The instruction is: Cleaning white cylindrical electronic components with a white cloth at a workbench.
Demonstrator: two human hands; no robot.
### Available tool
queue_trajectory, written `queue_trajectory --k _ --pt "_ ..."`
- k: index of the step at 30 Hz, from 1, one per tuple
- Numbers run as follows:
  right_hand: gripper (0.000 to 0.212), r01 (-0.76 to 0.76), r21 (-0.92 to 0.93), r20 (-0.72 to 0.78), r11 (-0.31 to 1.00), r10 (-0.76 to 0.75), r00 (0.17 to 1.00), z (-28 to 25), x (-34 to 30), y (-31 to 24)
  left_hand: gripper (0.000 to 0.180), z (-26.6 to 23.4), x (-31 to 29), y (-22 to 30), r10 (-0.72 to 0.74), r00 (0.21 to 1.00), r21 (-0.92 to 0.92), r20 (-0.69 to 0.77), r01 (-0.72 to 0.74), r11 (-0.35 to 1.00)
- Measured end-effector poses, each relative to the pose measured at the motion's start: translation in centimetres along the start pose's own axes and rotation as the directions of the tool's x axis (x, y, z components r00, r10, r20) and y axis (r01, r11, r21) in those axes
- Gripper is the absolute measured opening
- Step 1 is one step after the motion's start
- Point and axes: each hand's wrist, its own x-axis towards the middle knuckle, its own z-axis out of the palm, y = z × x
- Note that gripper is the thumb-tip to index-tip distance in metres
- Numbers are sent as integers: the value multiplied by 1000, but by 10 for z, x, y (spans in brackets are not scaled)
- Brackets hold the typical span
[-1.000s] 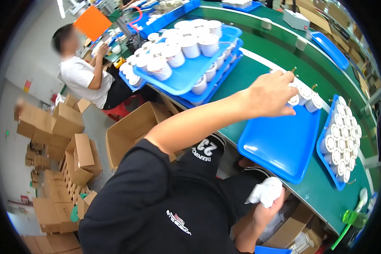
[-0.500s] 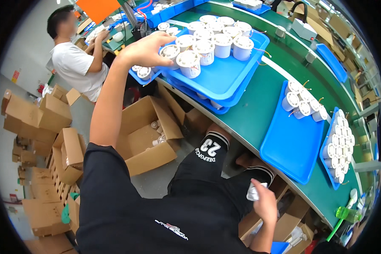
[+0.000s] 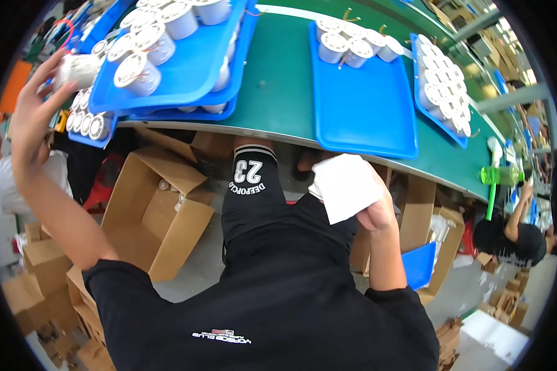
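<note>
Gripping a white cylindrical cup, your left hand is beside stacked blue trays; your right hand grasps white sheets before the worktop.

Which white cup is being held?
The tilted white cup in the left hand, beside the stacked blue trays; the cups on them stand ungripped.

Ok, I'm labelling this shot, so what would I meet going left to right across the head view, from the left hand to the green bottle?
Left hand → white cup it holds → stacked trays of cups → part-filled tray → packed tray → green bottle
</note>
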Motion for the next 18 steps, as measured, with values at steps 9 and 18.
queue_trajectory --k 9,18 --pt "32 -43 345 -28 938 56 998 10 -19 14 66 69 -87 131 208 964 -629 -163 -264 731" --pt "17 527 -146 -122 837 -544 830 -1 -16 -28 60 261 -123 214 260 916 -883 306 171 437"
